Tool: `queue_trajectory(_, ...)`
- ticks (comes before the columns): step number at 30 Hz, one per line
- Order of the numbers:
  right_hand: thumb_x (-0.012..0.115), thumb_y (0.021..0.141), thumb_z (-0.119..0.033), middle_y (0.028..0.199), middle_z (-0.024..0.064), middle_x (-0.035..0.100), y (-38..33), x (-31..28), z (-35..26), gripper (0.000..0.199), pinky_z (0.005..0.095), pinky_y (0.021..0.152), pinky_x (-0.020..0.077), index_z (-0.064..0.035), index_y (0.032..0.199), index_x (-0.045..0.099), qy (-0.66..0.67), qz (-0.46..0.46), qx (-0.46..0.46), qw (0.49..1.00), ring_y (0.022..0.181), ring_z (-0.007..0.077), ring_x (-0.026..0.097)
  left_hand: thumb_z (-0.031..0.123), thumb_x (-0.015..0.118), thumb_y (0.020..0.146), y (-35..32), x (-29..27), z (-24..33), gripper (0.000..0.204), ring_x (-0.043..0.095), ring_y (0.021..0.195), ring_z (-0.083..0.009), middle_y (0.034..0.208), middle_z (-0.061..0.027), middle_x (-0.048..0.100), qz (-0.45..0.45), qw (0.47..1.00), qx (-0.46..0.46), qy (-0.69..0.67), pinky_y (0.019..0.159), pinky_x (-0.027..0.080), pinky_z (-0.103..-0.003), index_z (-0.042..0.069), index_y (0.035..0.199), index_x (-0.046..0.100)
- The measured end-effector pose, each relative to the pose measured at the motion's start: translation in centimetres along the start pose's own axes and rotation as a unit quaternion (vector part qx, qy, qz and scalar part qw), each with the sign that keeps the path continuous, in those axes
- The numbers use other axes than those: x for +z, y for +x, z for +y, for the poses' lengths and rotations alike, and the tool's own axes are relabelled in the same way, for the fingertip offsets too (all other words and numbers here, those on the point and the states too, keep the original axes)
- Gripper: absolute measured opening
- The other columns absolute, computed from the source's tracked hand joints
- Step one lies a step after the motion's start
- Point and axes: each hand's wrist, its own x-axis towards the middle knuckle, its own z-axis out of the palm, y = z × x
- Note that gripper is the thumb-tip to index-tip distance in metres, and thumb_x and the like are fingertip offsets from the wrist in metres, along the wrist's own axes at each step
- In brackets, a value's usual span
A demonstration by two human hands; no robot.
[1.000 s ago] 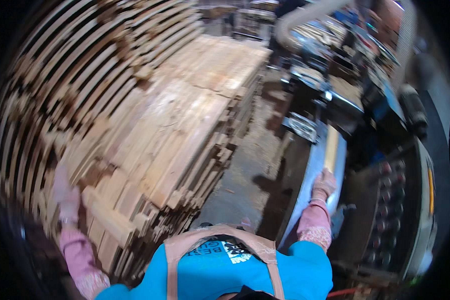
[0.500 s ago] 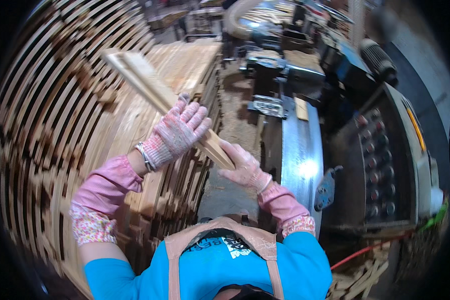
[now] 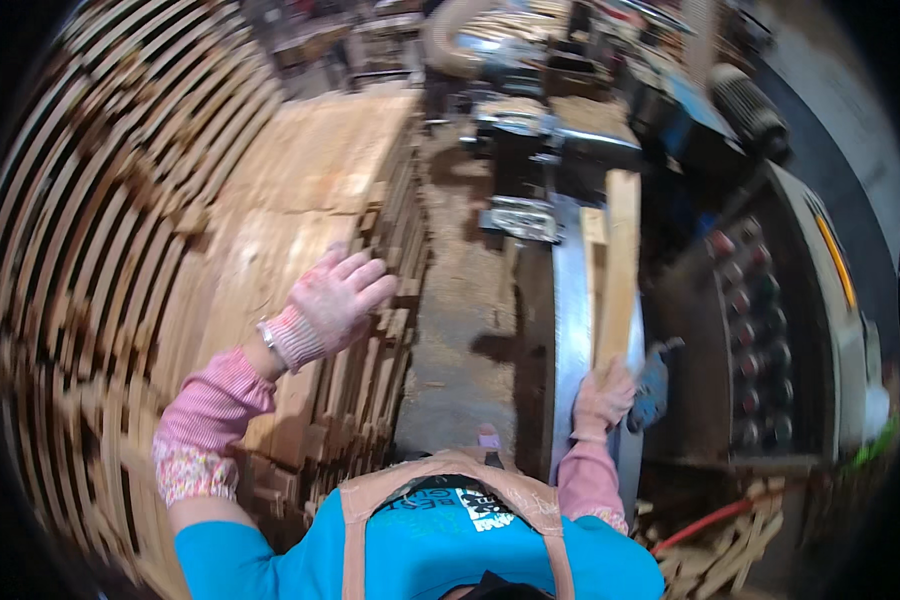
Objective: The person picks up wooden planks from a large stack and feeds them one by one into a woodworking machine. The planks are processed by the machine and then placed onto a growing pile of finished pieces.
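**Gloved hands between a lumber stack and a machine table**

The fingers (image 3: 362,272) of the left hand (image 3: 332,300) are spread and released, holding nothing; the palm hangs over the near edge of a tall stack of pale boards (image 3: 300,190) on the person's left. The hand wears a pink knitted glove with a ribbed cuff, and a pink striped sleeve (image 3: 210,400) with a flowered band runs back to the elbow.

The right hand (image 3: 604,396), in the same kind of glove, is clenched around the near end of a wooden plank (image 3: 618,270). The plank lies lengthwise on a shiny metal machine table (image 3: 570,330), running away from the person toward the machine's dark body (image 3: 530,150). A second, shorter piece of wood (image 3: 594,228) lies just beside the plank's far part.

Between stack and machine is a strip of dusty floor (image 3: 465,330). To the right of the table stands a control panel (image 3: 760,310) with rows of round buttons. At lower right, a heap of short wood offcuts (image 3: 735,550) lies on the ground next to a red hose (image 3: 698,528); whether they sit in a bin cannot be told. A curved wall of stacked slats (image 3: 80,230) fills the far left. The person wears a blue shirt (image 3: 420,550) with tan apron straps
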Motion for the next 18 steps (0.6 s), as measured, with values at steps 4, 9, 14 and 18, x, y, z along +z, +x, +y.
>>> queue_trajectory(4,0.075,0.087,-0.034,0.121,0.0201,0.068,13.3,7.6,-3.8,0.055,0.0479,0.107,0.0465,-0.0078,0.135,0.063,0.085,-0.093,0.058,0.990,0.120,0.0379,0.062,0.017,0.077,0.074,-2.5,-2.6,-1.0,0.055,0.062,0.118,-0.0287,0.126,-0.0097,0.065,-0.019,0.997,-0.068,0.016,0.100,0.049,-0.048,0.012,0.127,0.063)
queue_trajectory(9,0.070,0.093,-0.041,0.146,0.0199,0.058,19.1,15.0,-5.0,0.073,0.0459,0.117,0.0405,-0.0092,0.154,0.048,0.143,-0.102,0.006,0.984,0.133,0.0389,0.054,0.010,0.076,0.075,-14.6,-6.1,-2.8,0.062,0.061,0.127,-0.0337,0.137,-0.0160,0.064,-0.030,0.966,-0.253,0.047,0.111,0.046,-0.050,0.008,0.135,0.062)
queue_trajectory(14,0.069,0.094,-0.042,0.152,0.0193,0.051,11.9,10.3,-3.5,0.078,0.0481,0.115,0.0416,-0.0179,0.162,0.039,0.076,-0.131,0.041,0.988,0.139,0.0401,0.048,0.002,0.066,0.079,-31.8,-12.3,-1.7,0.040,0.068,0.109,-0.0374,0.116,-0.0197,0.071,0.033,0.855,-0.498,0.138,0.098,0.053,-0.046,0.003,0.119,0.068)
queue_trajectory(18,0.074,0.088,-0.035,0.131,0.0200,0.064,3.2,0.0,-1.3,0.064,0.0461,0.102,0.0514,-0.0099,0.145,0.057,-0.031,-0.210,0.031,0.977,0.115,0.0410,0.064,0.012,0.072,0.082,-46.4,-14.1,2.0,0.060,0.057,0.131,-0.0383,0.137,-0.0215,0.063,-0.073,0.719,-0.678,0.132,0.111,0.045,-0.044,0.004,0.140,0.060)
